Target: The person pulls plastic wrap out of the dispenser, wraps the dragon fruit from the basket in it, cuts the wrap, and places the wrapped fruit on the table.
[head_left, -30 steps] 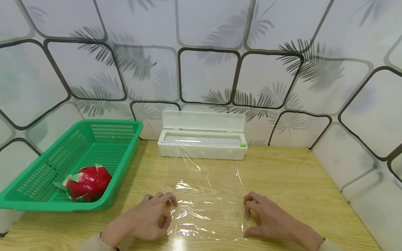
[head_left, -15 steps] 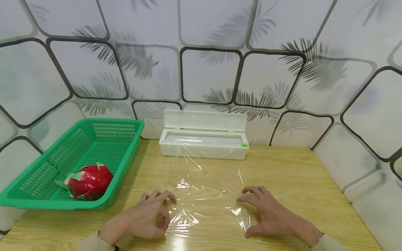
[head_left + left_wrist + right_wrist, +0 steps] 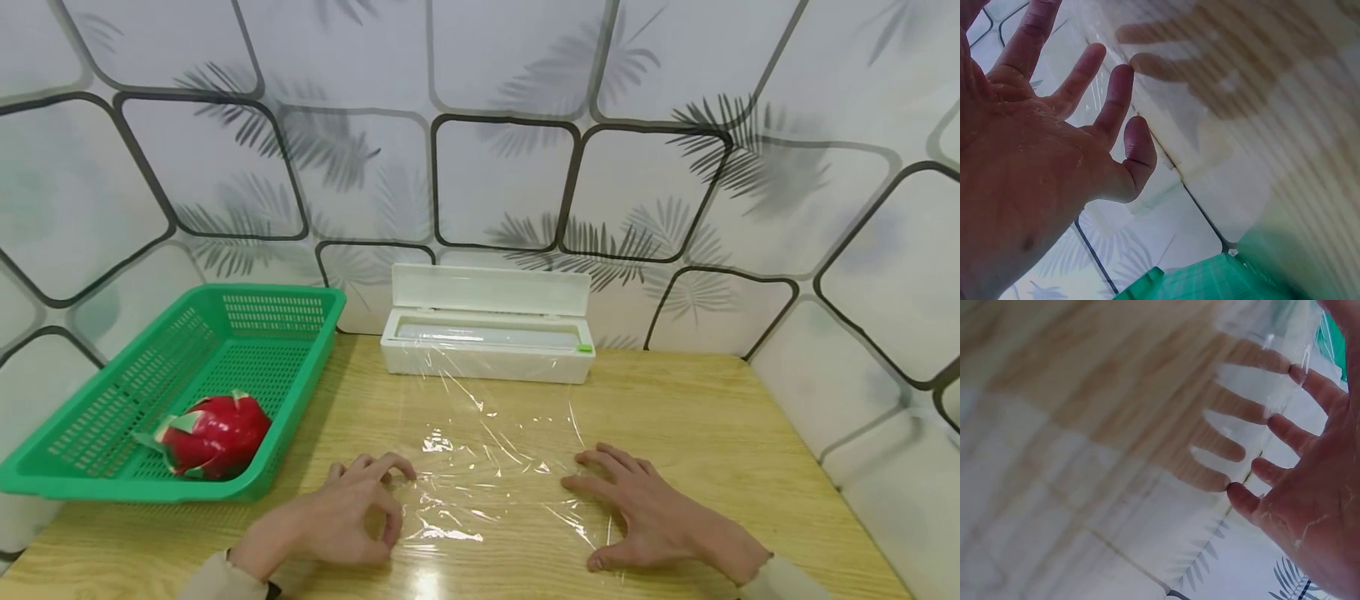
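Observation:
A sheet of clear plastic wrap [image 3: 480, 500] runs from a white dispenser box [image 3: 487, 363] toward me over the wooden table, wrinkled and glinting. At its left edge is my left hand [image 3: 341, 517], fingers spread and bent, thumb and index tips apart at the film. My right hand [image 3: 648, 517] lies by the opposite edge, fingers fanned out, fingertips on the film and table. In the right wrist view the film [image 3: 1285, 375] shows as a shiny strip at the right hand's fingertips [image 3: 1300, 374]. The left wrist view shows the left hand's palm and spread fingers [image 3: 1116, 100].
The box's lid [image 3: 491, 290] stands raised, a roll [image 3: 487, 335] inside and a green slider [image 3: 583, 348] at its right end. A green basket [image 3: 330, 333] at left holds a red dragon fruit [image 3: 217, 435]. Patterned wall panels [image 3: 502, 183] border the wooden table [image 3: 720, 433].
My right hand has spread its fingers and shifted slightly inward over the film's edge. The left hand has eased slightly left. The film's wrinkles have shifted; box and basket stay put.

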`<state>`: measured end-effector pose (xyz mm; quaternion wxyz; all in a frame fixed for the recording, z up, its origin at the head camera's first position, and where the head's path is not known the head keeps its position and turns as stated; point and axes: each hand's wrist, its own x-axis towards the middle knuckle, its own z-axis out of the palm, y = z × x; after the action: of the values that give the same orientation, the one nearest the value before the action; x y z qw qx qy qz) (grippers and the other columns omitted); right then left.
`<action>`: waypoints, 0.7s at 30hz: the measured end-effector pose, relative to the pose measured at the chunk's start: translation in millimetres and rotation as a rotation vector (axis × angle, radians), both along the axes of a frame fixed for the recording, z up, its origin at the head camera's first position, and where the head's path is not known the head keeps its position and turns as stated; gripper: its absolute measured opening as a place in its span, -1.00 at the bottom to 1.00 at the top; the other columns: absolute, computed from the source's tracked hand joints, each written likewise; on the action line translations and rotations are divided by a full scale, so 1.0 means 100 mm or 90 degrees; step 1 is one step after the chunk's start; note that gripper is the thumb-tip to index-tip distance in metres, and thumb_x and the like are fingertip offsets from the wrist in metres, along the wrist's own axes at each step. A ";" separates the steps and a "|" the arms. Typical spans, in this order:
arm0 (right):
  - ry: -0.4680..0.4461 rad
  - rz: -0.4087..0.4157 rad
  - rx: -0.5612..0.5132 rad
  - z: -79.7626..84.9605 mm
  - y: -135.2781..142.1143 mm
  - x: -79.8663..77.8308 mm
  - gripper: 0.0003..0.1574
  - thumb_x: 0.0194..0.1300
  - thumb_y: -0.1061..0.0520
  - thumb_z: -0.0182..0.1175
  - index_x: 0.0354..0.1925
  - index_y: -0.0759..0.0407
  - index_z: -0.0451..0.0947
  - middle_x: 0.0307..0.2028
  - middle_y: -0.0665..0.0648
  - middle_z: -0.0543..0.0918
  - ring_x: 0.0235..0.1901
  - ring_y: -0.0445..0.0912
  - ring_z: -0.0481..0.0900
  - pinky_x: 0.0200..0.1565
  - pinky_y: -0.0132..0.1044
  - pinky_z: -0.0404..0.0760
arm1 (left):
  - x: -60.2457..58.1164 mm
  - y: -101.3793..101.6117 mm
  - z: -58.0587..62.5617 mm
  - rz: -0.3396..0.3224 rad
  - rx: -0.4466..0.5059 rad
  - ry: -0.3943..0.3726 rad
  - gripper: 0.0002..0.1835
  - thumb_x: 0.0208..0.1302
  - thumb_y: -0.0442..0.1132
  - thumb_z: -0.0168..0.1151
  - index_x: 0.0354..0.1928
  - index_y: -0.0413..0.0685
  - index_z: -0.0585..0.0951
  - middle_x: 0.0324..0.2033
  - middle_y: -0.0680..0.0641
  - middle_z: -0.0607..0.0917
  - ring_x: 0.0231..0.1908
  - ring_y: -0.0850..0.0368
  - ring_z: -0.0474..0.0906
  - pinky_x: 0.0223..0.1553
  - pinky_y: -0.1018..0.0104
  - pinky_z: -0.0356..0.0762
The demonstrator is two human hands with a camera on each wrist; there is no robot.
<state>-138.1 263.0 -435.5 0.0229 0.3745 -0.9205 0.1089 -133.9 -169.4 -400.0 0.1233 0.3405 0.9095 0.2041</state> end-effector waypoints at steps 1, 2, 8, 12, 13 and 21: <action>-0.007 -0.001 -0.002 0.00 0.00 0.00 0.12 0.02 -0.70 0.23 0.41 -0.24 0.43 0.38 0.23 0.44 0.38 0.42 0.34 0.06 0.46 0.44 | 0.00 -0.02 0.01 0.002 0.002 0.000 -0.73 -0.09 -0.05 0.48 -0.60 0.57 0.54 0.26 0.13 0.44 0.18 -0.03 0.37 -0.08 0.01 0.19; -0.012 -0.002 -0.003 0.00 0.01 0.01 0.12 0.02 -0.70 0.23 0.43 -0.25 0.42 0.39 0.24 0.42 0.38 0.44 0.33 0.06 0.47 0.44 | 0.00 -0.03 0.02 0.004 0.003 -0.001 -0.73 -0.08 -0.04 0.48 -0.59 0.56 0.55 0.26 0.14 0.44 0.20 -0.02 0.39 -0.06 -0.01 0.19; -0.016 -0.011 -0.005 -0.01 0.01 0.02 0.11 0.02 -0.69 0.24 0.45 -0.31 0.37 0.41 0.25 0.39 0.38 0.46 0.31 0.04 0.45 0.44 | -0.01 -0.11 0.11 0.007 0.000 0.000 -0.74 -0.03 -0.02 0.46 -0.59 0.54 0.53 0.21 0.19 0.46 0.20 0.10 0.47 -0.07 0.02 0.19; 0.006 -0.010 0.002 -0.02 0.01 0.03 0.10 0.03 -0.69 0.23 0.44 -0.31 0.38 0.40 0.25 0.40 0.37 0.43 0.34 0.04 0.38 0.46 | 0.00 -0.14 0.17 0.020 -0.017 -0.033 -0.76 -0.03 -0.03 0.44 -0.58 0.53 0.54 0.23 0.20 0.46 0.21 0.09 0.46 -0.05 -0.06 0.19; 0.008 -0.011 0.004 -0.02 0.01 0.03 0.10 0.03 -0.69 0.23 0.44 -0.31 0.38 0.40 0.25 0.40 0.37 0.43 0.34 0.04 0.38 0.46 | -0.01 -0.14 0.19 0.024 -0.018 -0.046 -0.77 -0.03 -0.05 0.43 -0.56 0.52 0.55 0.24 0.19 0.46 0.22 0.07 0.45 -0.04 -0.10 0.19; -0.010 -0.017 0.005 -0.01 0.00 0.04 0.10 0.04 -0.70 0.22 0.45 -0.32 0.37 0.42 0.26 0.38 0.37 0.44 0.34 0.07 0.41 0.44 | -0.05 -0.14 0.30 0.019 -0.005 0.037 -0.71 0.00 -0.16 0.37 -0.24 0.43 0.59 0.21 0.08 0.54 0.20 -0.04 0.51 0.01 -0.29 0.33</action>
<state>-133.9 263.3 -436.9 0.0160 0.3612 -0.9261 0.1077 -138.7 -183.0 -369.9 0.0952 0.3323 0.9185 0.1921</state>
